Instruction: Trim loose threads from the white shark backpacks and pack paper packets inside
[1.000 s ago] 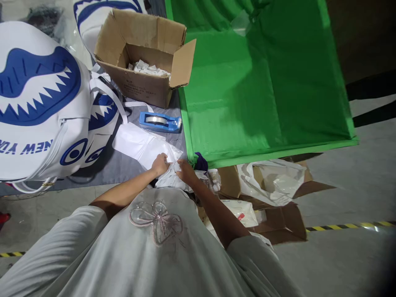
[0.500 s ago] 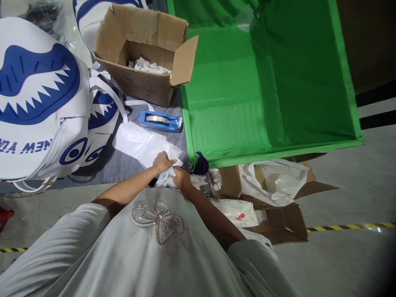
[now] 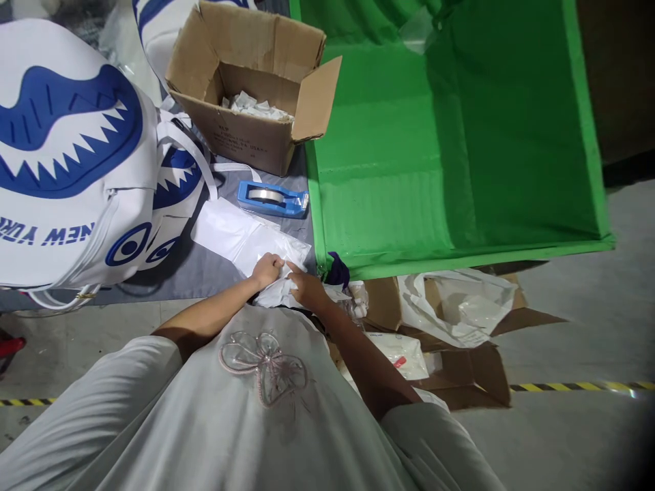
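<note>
Found crumpled white material (image 3: 275,294) pinched in left hand (image 3: 267,271) and right hand (image 3: 307,290), mid-frame; read inverted "NEW" on bag (image 3: 61,215), left, "USA" on box (image 3: 238,140), upper centre.

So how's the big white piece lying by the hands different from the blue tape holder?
Colour: the white piece is white, but the tape holder is blue.
Shape: the white piece is thin, flat and creased; the tape holder is thicker, with a roll in it.
Place: the white piece reaches right to the left hand; the tape holder sits farther off, untouched.
Same: both lie on the grey cloth.
</note>
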The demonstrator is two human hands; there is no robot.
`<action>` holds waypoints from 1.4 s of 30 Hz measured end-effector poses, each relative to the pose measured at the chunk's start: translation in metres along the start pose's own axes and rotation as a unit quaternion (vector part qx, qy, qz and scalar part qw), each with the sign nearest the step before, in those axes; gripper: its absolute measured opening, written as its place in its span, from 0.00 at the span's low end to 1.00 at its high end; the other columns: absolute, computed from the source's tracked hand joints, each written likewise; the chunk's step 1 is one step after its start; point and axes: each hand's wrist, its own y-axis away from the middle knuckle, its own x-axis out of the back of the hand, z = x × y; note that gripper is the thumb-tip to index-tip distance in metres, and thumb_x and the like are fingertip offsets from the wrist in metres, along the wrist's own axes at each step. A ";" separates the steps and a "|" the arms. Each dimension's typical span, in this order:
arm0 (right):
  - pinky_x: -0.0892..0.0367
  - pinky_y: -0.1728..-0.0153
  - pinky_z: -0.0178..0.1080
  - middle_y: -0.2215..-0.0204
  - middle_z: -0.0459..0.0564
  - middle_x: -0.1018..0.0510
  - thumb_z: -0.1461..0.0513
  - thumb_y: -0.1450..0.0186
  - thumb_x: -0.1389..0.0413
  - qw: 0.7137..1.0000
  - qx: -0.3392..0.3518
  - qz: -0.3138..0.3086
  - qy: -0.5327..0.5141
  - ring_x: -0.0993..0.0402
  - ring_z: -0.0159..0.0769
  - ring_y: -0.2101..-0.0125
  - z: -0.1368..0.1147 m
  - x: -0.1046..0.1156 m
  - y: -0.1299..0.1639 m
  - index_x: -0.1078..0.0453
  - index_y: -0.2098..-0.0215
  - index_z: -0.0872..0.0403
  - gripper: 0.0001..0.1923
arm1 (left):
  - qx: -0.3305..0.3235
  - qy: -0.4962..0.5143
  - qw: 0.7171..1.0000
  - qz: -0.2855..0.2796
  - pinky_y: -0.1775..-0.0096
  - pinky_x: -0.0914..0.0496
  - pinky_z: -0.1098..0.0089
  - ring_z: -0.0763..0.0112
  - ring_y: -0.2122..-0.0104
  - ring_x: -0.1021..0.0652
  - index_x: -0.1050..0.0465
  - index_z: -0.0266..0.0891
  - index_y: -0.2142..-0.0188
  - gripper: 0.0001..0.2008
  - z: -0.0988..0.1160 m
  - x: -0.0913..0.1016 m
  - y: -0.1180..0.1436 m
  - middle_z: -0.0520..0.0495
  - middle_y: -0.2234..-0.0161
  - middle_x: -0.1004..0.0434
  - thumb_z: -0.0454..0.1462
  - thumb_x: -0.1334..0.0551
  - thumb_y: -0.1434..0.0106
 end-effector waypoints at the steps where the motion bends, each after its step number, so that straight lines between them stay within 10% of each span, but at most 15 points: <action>1: 0.28 0.54 0.41 0.30 0.55 0.45 0.66 0.35 0.47 1.000 -0.016 -0.016 0.013 0.23 0.43 0.52 0.003 0.004 -0.004 0.29 0.49 0.55 0.17 | -0.011 -0.008 1.000 0.001 0.60 0.30 0.69 0.70 0.64 0.25 0.26 0.38 0.66 0.08 -0.002 -0.001 0.002 0.47 0.63 0.26 0.35 0.44 0.34; 6: 0.26 0.57 0.44 0.29 0.60 0.48 0.66 0.34 0.49 0.994 -0.054 -0.057 0.070 0.22 0.48 0.52 0.014 0.007 -0.007 0.29 0.46 0.58 0.18 | -0.071 -0.057 0.996 0.003 0.50 0.31 0.64 0.62 0.51 0.27 0.29 0.42 0.53 0.18 -0.007 -0.008 0.017 0.43 0.48 0.31 0.29 0.35 0.43; 14: 0.25 0.60 0.45 0.28 0.59 0.53 0.66 0.35 0.49 0.995 -0.038 -0.060 0.066 0.21 0.46 0.55 0.019 -0.008 0.002 0.29 0.50 0.58 0.16 | -0.071 -0.058 0.996 0.016 0.54 0.31 0.64 0.63 0.58 0.25 0.29 0.41 0.65 0.04 -0.008 0.003 0.019 0.45 0.61 0.25 0.32 0.41 0.36; 23: 0.26 0.55 0.45 0.30 0.60 0.46 0.67 0.37 0.46 0.999 -0.032 -0.039 0.011 0.24 0.47 0.51 0.024 -0.009 0.000 0.27 0.48 0.58 0.19 | 0.036 0.113 0.981 0.151 0.69 0.37 0.74 0.75 0.74 0.31 0.34 0.40 0.69 0.05 -0.060 0.125 -0.010 0.55 0.75 0.32 0.36 0.38 0.42; 29: 0.26 0.57 0.46 0.29 0.60 0.49 0.67 0.36 0.48 0.998 -0.033 -0.041 0.020 0.23 0.48 0.52 0.023 -0.010 -0.002 0.26 0.49 0.59 0.18 | 0.114 0.001 0.966 0.232 0.62 0.33 0.70 0.69 0.69 0.27 0.31 0.40 0.68 0.04 -0.090 0.181 -0.037 0.50 0.71 0.26 0.35 0.36 0.41; 33: 0.27 0.59 0.45 0.28 0.59 0.53 0.66 0.34 0.51 0.997 -0.041 -0.049 0.045 0.23 0.48 0.52 0.015 -0.007 0.004 0.27 0.50 0.59 0.17 | 0.148 -0.074 0.934 0.317 0.52 0.32 0.58 0.54 0.56 0.23 0.29 0.39 0.53 0.11 -0.082 0.181 -0.039 0.39 0.57 0.22 0.33 0.41 0.36; 37: 0.27 0.63 0.44 0.27 0.55 0.54 0.67 0.35 0.51 0.995 -0.042 -0.062 0.067 0.22 0.47 0.54 0.001 -0.003 0.009 0.28 0.50 0.57 0.18 | 0.046 -0.125 0.915 0.381 0.41 0.39 0.50 0.47 0.39 0.34 0.35 0.35 0.40 0.23 -0.063 0.163 -0.023 0.32 0.40 0.34 0.31 0.46 0.35; 39: 0.27 0.62 0.44 0.28 0.56 0.52 0.68 0.35 0.51 0.996 -0.035 -0.065 0.057 0.22 0.47 0.54 -0.005 -0.001 0.008 0.28 0.50 0.56 0.18 | -0.031 -0.153 0.927 0.342 0.39 0.41 0.48 0.46 0.38 0.37 0.36 0.36 0.40 0.23 -0.054 0.143 -0.008 0.32 0.38 0.37 0.32 0.46 0.34; 42: 0.27 0.59 0.45 0.28 0.57 0.50 0.68 0.35 0.52 0.997 -0.027 -0.064 0.039 0.23 0.47 0.52 -0.010 0.000 0.002 0.28 0.50 0.57 0.17 | -0.127 -0.147 0.971 0.140 0.42 0.37 0.53 0.50 0.44 0.32 0.31 0.39 0.46 0.16 -0.046 0.098 0.015 0.35 0.44 0.31 0.36 0.43 0.33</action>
